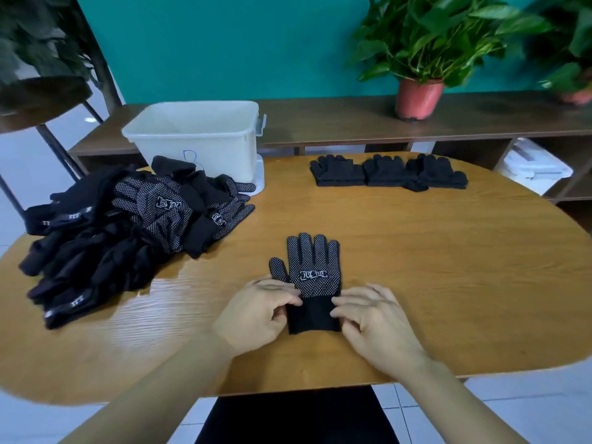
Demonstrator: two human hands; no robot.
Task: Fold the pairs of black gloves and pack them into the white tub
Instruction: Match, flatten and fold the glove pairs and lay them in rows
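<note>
A knit black glove [312, 277], palm studded with white grip dots and a printed logo, lies flat near the front of the glossy oval wooden table [416, 267]. The left hand [256, 315] and right hand [371, 318] pinch its plain ribbed cuff at opposite edges. A loose glove heap [128, 229] touches the rectangular white plastic tub [195, 139]; three folded stacks [387, 173] sit at the far edge.

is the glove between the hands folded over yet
No, the glove lies flat on the table with all its fingers stretched out.
</note>
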